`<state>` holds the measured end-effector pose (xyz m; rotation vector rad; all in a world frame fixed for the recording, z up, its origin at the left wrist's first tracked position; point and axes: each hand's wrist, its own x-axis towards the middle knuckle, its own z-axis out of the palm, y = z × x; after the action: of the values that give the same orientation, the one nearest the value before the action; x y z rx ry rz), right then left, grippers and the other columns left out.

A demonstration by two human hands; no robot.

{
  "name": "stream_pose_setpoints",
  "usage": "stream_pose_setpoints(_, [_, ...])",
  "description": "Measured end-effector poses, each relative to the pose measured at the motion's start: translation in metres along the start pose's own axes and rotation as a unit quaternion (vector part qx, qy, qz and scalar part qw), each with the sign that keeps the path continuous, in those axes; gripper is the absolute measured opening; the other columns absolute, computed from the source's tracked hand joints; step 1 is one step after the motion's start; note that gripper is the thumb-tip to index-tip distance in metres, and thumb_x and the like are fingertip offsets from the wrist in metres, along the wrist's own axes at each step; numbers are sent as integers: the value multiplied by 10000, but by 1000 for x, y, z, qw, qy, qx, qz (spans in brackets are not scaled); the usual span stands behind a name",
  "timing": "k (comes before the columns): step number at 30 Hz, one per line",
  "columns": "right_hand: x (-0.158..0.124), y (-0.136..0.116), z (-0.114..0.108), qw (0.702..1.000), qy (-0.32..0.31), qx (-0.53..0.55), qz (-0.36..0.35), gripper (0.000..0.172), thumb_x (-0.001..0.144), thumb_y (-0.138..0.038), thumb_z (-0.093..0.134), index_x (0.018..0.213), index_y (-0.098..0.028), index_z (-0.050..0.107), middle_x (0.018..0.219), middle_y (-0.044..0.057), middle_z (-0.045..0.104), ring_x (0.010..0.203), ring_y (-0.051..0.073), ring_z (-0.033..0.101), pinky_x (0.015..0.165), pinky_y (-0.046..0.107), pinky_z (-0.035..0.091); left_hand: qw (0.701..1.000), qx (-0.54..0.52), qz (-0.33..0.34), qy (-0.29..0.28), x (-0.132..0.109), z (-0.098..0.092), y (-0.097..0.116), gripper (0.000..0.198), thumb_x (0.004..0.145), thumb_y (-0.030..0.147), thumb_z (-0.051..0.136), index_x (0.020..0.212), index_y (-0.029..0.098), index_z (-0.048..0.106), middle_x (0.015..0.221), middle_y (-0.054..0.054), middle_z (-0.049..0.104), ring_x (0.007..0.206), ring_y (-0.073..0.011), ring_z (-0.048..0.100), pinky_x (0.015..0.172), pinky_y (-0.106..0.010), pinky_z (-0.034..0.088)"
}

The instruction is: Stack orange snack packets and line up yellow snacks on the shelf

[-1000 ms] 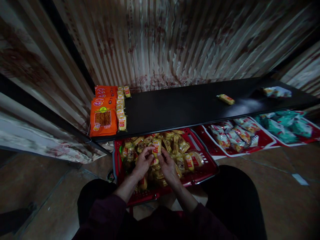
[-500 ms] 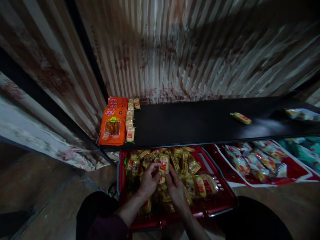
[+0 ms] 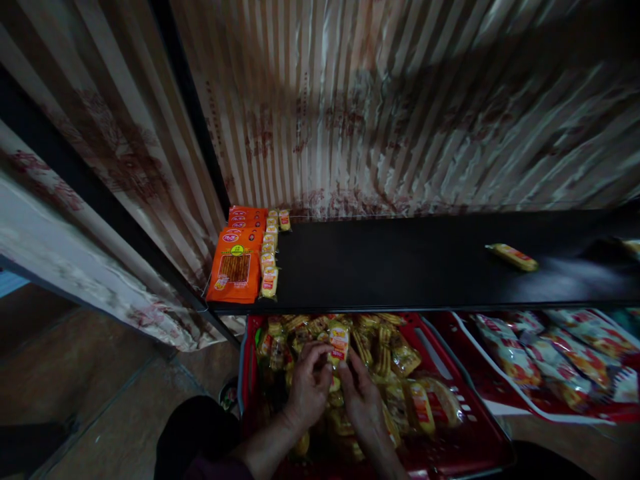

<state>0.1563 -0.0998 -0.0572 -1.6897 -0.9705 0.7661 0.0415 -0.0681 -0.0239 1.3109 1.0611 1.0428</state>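
Note:
A small wrapped snack cake point(image 3: 339, 341), yellow with a red and white label, is held upright over the basket between my two hands. My left hand point(image 3: 311, 381) pinches its left side with the fingers. On the right side, my right hand point(image 3: 361, 392) closes around its lower edge. Just beneath it, between the hands, part of another yellow wrapped piece shows. Below lies a red basket point(image 3: 430, 341) filled with similar wrapped cakes and biscuits. My palms hide some of the basket's contents.
A black shelf point(image 3: 380, 263) spans the view above the basket. At its left end stand orange snack packets point(image 3: 235, 267) beside a row of small wrapped cakes point(image 3: 269, 281). One wrapped cake point(image 3: 513, 257) lies farther right. Another red basket point(image 3: 465, 347) holds white-and-red bags point(image 3: 560, 360).
The view has shifted, so the shelf and baskets sit lower and farther right in the picture. Both hands still hold the wrapped snack cake over the basket.

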Motion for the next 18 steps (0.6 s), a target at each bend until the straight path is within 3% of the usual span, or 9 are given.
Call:
stream_pose_setpoints(6, [3, -13, 1, 997, 2, -38, -69, 468, 867, -461, 455, 1208, -176, 601, 1241, 135, 611, 1166, 263, 560, 1007, 452, 443, 996, 51, 62, 42, 2, 1, 2, 262, 782, 119, 517, 978, 216, 662, 1097, -68, 610, 1093, -203, 547, 993, -391, 427])
stream_pose_setpoints(10, [7, -20, 5, 993, 20, -63, -99, 467, 885, -452, 436, 1222, -163, 581, 1232, 148, 600, 1166, 266, 545, 1015, 483, 417, 991, 79, 94, 52, 6, -1, 4, 260, 809, 116, 488, 994, 203, 646, 1087, -75, 606, 1061, -183, 563, 958, -380, 459])
stream_pose_setpoints(18, [19, -45, 16, 992, -10, -18, -125, 526, 887, -431, 445, 1334, -154, 459, 1326, 156, 538, 1214, 261, 516, 1027, 480, 404, 974, 127, 157, 104, 18, -7, 11, 276, 828, 99, 474, 1035, 206, 622, 1096, -77, 608, 1072, -181, 563, 946, -377, 468])
